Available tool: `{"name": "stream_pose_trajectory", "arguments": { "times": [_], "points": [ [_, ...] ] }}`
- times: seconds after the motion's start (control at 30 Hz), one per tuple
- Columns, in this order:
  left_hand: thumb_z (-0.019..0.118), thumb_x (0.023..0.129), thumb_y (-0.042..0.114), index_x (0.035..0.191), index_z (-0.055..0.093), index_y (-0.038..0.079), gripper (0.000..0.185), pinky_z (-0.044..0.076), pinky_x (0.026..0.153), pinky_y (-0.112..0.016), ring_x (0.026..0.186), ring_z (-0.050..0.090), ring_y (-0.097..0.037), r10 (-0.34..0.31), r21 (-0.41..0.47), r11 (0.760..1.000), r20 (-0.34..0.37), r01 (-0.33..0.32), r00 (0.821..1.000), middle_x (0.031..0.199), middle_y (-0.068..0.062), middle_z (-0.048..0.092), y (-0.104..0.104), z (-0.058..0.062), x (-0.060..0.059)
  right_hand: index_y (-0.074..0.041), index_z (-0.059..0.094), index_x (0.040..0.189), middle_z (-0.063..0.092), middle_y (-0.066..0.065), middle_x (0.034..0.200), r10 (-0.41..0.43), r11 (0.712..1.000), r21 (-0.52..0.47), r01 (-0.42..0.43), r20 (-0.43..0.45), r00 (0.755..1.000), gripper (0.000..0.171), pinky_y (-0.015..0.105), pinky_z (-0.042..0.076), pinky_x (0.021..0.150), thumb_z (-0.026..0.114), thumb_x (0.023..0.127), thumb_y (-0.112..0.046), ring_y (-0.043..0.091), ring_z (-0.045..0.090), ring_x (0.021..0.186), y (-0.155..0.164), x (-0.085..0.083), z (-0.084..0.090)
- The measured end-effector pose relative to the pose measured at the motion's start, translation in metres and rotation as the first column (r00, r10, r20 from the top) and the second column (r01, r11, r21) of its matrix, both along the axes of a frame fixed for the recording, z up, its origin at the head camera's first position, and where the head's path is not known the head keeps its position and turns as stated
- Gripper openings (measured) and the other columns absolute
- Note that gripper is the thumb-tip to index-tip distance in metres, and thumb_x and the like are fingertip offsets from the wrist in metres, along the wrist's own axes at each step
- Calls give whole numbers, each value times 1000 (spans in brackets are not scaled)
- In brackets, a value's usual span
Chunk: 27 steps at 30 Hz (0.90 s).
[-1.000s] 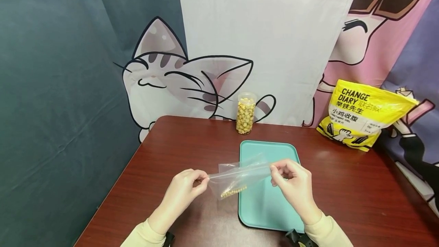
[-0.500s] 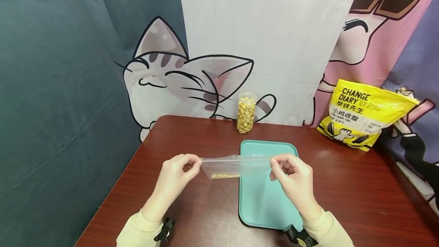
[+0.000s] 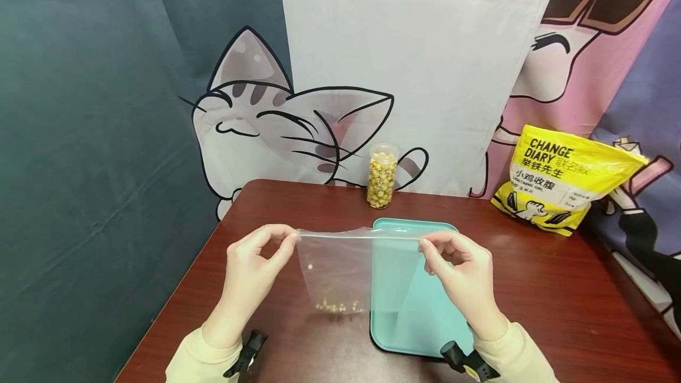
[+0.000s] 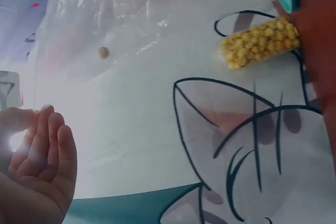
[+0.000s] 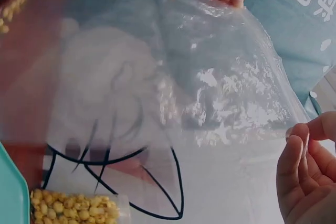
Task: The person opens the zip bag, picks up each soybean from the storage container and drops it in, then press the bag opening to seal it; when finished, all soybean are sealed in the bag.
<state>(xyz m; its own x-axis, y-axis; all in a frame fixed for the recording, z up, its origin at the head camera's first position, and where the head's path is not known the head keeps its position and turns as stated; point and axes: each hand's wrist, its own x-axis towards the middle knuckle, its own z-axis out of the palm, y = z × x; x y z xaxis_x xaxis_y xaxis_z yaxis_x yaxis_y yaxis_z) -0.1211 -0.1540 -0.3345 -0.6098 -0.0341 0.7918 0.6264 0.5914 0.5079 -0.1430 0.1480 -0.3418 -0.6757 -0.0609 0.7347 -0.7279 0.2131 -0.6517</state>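
Note:
A clear plastic bag (image 3: pixel 340 265) hangs upright above the table, stretched flat between both hands. My left hand (image 3: pixel 255 262) pinches its top left corner and my right hand (image 3: pixel 452 265) pinches its top right corner. A few small yellow pellets (image 3: pixel 335 307) lie at the bag's bottom, and one pellet (image 4: pixel 103 52) clings higher up the film. The left wrist view shows the left hand's fingers (image 4: pixel 44 150) beside the bag (image 4: pixel 157 77). In the right wrist view the right hand's fingers (image 5: pixel 302 166) pinch the bag (image 5: pixel 157 77) at its edge.
A teal tray (image 3: pixel 409 288) lies on the dark red table (image 3: pixel 532 288) under the bag's right half. A clear tube of yellow pellets (image 3: pixel 381 176) stands at the table's back edge. A yellow printed pouch (image 3: pixel 558 179) leans at the back right.
Both hands rose and moved apart, the left hand going further left. The bag turned from lying nearly flat to hanging upright, and the pellets slid down to its bottom.

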Motion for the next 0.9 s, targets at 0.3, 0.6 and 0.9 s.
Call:
{"name": "stream_pose_trajectory", "arguments": {
  "times": [0.3, 0.6, 0.9],
  "points": [
    [71, 79, -1, 84, 71, 11, 13, 44, 61, -13, 70, 63, 0, -37, 94, 995, 71, 31, 997, 73, 2, 70, -9, 12, 15, -2, 67, 89, 60, 4, 65, 137, 990, -27, -137, 5, 990, 25, 20, 46, 52, 62, 76, 19, 7, 52, 50, -7, 4, -2],
    [69, 83, 2, 86, 69, 13, 11, 48, 58, -15, 66, 65, -2, -9, 109, 994, 154, -8, 988, 70, 5, 69, -16, 11, 24, -3, 66, 91, 63, 3, 68, 214, 977, -7, -215, 106, 971, 22, 24, 43, 46, 61, 81, 15, 8, 52, 46, -14, 7, -1],
    [68, 86, 15, 87, 71, 14, 3, 50, 61, -16, 63, 66, -2, 39, 140, 986, 315, -87, 948, 69, 6, 69, -19, 6, 16, 1, 64, 94, 62, 6, 67, 281, 960, -62, -274, 257, 925, 9, 30, 44, 44, 59, 87, 6, 16, 50, 44, -20, -1, -8]
  ]
}}
